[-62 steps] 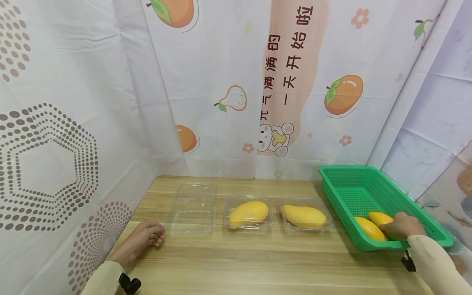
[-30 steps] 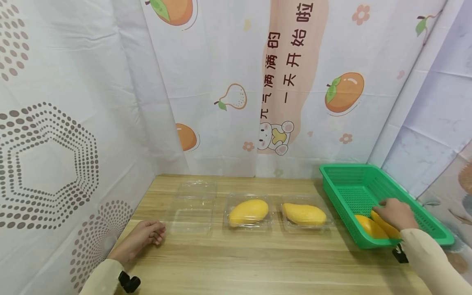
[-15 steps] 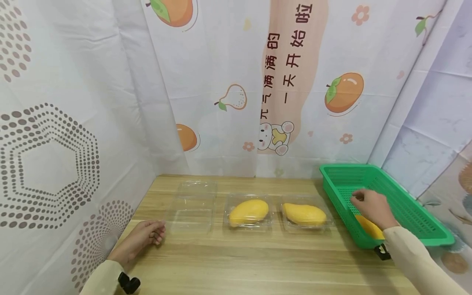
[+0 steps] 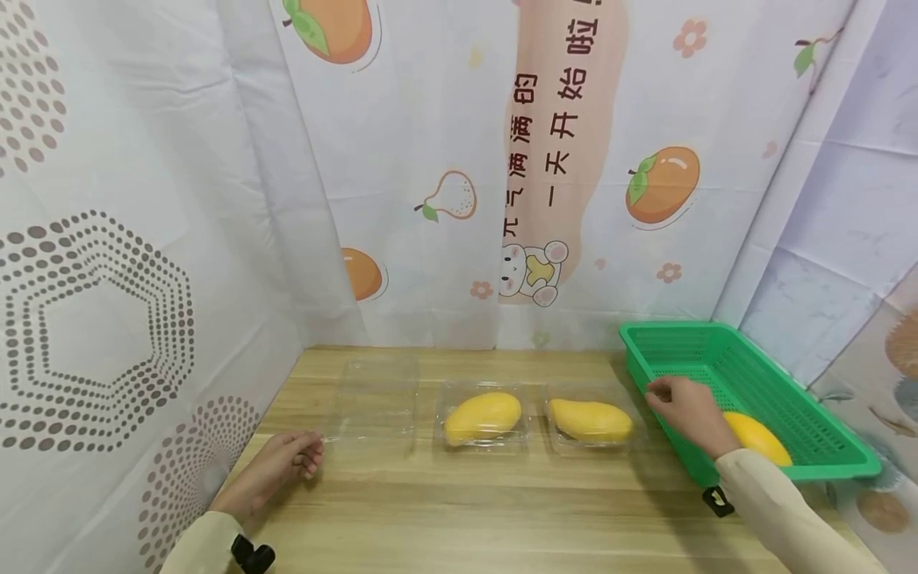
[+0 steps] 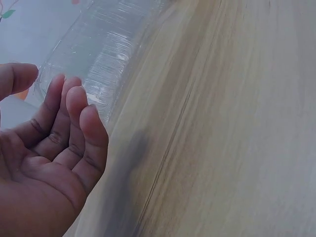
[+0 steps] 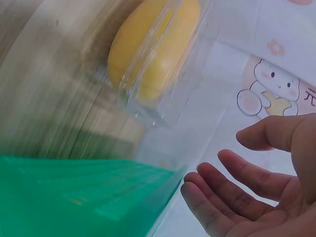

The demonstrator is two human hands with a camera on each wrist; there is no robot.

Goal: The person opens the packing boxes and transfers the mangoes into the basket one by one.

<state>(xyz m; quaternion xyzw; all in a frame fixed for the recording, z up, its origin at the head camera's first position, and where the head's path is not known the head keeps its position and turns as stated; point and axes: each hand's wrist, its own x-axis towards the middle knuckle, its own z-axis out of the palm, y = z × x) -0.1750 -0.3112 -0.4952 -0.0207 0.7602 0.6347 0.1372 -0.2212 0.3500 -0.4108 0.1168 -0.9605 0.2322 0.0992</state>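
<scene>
My left hand (image 4: 287, 466) hovers at the left of the table, fingers loosely bent and thumb apart. Its fingertips are at the near-left corner of an open clear plastic box (image 4: 376, 399) with nothing in it; whether they touch cannot be told. My right hand (image 4: 692, 410) holds nothing and is above the left rim of a green basket (image 4: 835, 462), fingers slightly bent. Inside the basket a yellow mango (image 4: 756, 438) shows beside my forearm. Two other clear boxes stand mid-table, one around a mango (image 4: 484, 418), the other around a mango (image 4: 591, 420).
The wooden table (image 4: 459, 510) runs up to a printed curtain (image 4: 402, 119) at the back. More patterned cloth (image 4: 129, 199) hangs along the left side. The basket's tall green wall (image 6: 74, 197) stands close below my right hand.
My right hand has moved left, from the mangoes in the basket to above its left rim. The left clear box has shifted slightly near my left fingers. The left hand is almost still.
</scene>
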